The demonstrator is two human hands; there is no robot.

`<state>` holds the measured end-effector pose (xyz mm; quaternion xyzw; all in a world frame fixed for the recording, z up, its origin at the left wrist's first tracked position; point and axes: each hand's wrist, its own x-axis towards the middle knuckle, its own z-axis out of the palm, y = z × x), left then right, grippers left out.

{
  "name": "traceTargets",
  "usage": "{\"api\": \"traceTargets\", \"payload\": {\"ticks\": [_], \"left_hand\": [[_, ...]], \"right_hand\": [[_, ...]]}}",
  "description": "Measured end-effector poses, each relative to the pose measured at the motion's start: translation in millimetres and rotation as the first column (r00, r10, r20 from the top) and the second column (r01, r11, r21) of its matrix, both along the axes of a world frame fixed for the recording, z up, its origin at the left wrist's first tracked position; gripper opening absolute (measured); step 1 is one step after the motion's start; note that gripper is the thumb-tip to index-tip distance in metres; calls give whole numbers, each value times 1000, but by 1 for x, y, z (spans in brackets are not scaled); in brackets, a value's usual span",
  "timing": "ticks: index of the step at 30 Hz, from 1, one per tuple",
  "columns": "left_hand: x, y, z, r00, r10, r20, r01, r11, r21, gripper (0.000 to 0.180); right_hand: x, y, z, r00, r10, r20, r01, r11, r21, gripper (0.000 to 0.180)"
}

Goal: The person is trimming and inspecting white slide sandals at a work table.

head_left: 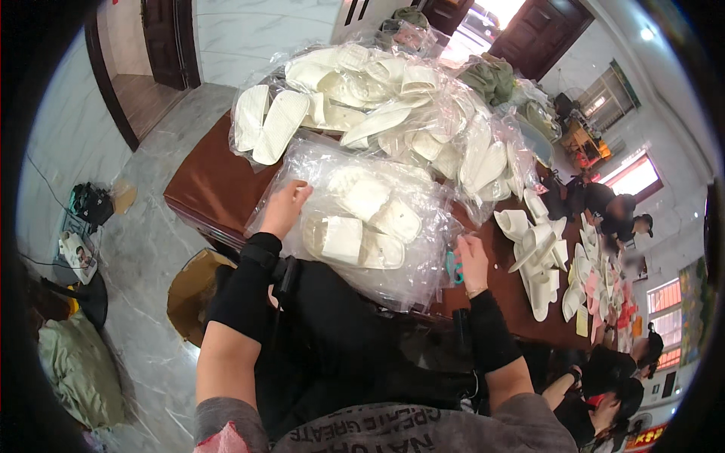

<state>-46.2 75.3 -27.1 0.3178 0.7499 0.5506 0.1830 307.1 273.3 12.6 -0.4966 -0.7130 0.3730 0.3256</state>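
Two white slippers [361, 198] lie on a stack of clear plastic bags [423, 279] at the near edge of the brown table, one above the other, soles flat. At the bags' left side is my left hand [285, 208], thumb and fingers closed on the plastic. My right hand [473, 264] is closed at the right edge of the stack. Against its fingers shows a teal looped handle [454, 267], seemingly of small scissors; their blades are hidden.
Bagged white slippers [393, 106] are heaped across the far part of the brown table [200, 170]. Loose white slippers [538, 253] lie to the right. Below the table's left side stands an open cardboard box [189, 291]. Other people [604, 385] sit along the table's right side.
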Motion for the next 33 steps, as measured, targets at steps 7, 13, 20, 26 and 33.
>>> {"api": "traceTargets", "payload": {"ticks": [7,13,20,26,33], "left_hand": [[-12,-11,-28,979,-160,-128,154,987,-53,19],[-7,0,-28,992,-124,-15,123,991,-54,11],[-6,7,-28,987,-153,-54,152,988,-22,11],[-7,-2,-27,991,-133,-8,132,990,-53,9],[-3,1,-23,988,-145,-43,143,988,-52,8]], "right_hand": [[-30,-15,10,730,314,-607,-570,770,-287,15],[2,-7,-7,853,373,-364,-521,628,-578,14],[-19,25,-36,949,77,-306,-263,730,-631,10],[-18,6,-22,735,18,-678,-553,596,-583,14],[-28,4,-36,917,334,-218,-397,719,-570,25]]}}
